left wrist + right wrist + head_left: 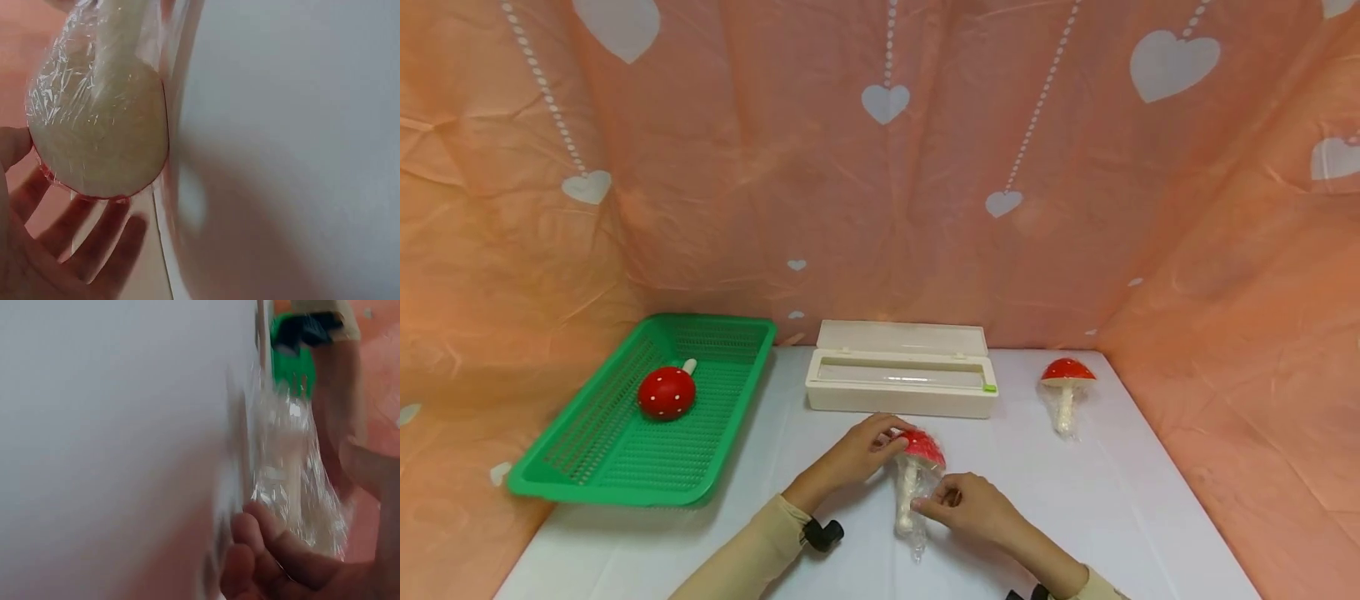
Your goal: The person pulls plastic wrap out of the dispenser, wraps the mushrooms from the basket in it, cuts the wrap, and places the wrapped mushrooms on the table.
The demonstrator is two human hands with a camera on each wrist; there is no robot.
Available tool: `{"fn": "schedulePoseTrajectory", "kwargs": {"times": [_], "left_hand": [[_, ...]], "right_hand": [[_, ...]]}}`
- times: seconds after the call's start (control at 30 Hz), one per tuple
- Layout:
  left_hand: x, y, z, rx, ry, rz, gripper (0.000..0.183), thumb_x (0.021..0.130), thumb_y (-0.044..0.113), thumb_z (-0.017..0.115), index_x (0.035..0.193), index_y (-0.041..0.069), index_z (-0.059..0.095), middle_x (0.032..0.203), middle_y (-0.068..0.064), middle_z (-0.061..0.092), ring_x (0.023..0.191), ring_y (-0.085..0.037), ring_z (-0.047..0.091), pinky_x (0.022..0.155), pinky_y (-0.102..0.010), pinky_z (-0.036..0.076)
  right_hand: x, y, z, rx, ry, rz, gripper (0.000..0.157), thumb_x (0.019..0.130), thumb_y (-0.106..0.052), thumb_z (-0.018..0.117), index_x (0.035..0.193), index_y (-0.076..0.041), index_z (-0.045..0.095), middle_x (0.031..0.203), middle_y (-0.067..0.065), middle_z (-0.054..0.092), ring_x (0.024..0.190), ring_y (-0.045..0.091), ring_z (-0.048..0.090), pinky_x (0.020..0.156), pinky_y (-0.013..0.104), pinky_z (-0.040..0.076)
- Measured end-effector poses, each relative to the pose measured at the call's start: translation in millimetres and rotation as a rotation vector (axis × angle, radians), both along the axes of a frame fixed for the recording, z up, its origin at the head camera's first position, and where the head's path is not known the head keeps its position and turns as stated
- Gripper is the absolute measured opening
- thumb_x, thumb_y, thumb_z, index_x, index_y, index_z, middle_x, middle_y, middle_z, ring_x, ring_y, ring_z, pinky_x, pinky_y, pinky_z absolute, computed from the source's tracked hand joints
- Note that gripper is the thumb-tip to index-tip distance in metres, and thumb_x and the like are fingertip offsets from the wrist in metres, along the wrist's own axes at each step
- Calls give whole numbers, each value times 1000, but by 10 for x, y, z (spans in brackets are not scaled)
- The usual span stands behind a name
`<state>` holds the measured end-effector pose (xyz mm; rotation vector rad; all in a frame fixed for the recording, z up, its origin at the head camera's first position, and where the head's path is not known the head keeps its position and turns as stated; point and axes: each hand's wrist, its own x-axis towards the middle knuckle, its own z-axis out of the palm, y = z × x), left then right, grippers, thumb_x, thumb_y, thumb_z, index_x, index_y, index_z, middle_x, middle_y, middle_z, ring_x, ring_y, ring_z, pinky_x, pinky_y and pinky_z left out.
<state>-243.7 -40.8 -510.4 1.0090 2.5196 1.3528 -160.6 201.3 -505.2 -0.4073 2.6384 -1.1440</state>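
Note:
A red-capped toy mushroom [920, 450] with white dots and a pale stem is loosely wrapped in clear plastic film [917, 542], whose loose end trails past the stem's foot. My left hand [865, 450] holds the cap from the left; in the left wrist view its fingers [103, 240] reach behind the pale underside [106, 147], with the thumb at the rim. From the right, my right hand [970, 504] is at the stem, its thumb across the film and its other fingers curled. The right wrist view shows those fingers [300, 556] against the crinkled film.
A white cling-film dispenser [902, 400] with its lid raised stands behind the hands. At the left, a green basket [730, 454] contains an unwrapped toy mushroom [667, 393]. Another film-wrapped mushroom [1066, 396] lies at the back right of the white table [1120, 517]. Orange curtains enclose the back and sides.

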Motion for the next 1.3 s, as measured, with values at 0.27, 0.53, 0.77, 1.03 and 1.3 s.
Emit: {"fn": "schedulePoseTrajectory", "kwargs": {"times": [0.27,0.53,0.77,1.03,1.3], "left_hand": [[13,19,46,37,-40,-11,23,108,21,68,129,11,69,129,-6,72,122,-28,69,100,-36,58],[-69,6,69,20,-50,-2,52,109,26,66,157,12,53,159,-9,54,145,-33,53,117,-53,45],[-104,23,79,-78,-147,-65,48,112,35,59,157,19,57,158,-4,58,147,-24,52,121,-51,41],[-180,37,64,-49,-150,-68,33,111,26,61,142,16,67,147,-8,63,134,-28,60,113,-49,48],[-251,0,-5,11,-285,-174,48,111,31,62,156,19,50,157,-11,54,145,-32,54,119,-49,43]], "right_hand": [[-1,-151,-38,10,63,-33,32,92,-41,84,86,-15,66,74,-8,61,66,7,54,59,27,44],[-15,-113,-27,24,106,-46,21,90,-24,83,90,-14,65,76,-7,60,68,6,54,61,28,44],[15,-55,-50,19,129,-65,24,90,-28,85,97,-15,66,79,-9,61,69,3,53,62,27,44],[80,-69,-78,77,129,-100,41,85,-49,89,98,-18,65,76,-12,58,66,3,51,58,26,42],[55,-75,-59,168,152,-52,34,82,-32,90,92,-17,60,76,-7,54,66,9,47,57,29,38]]}}
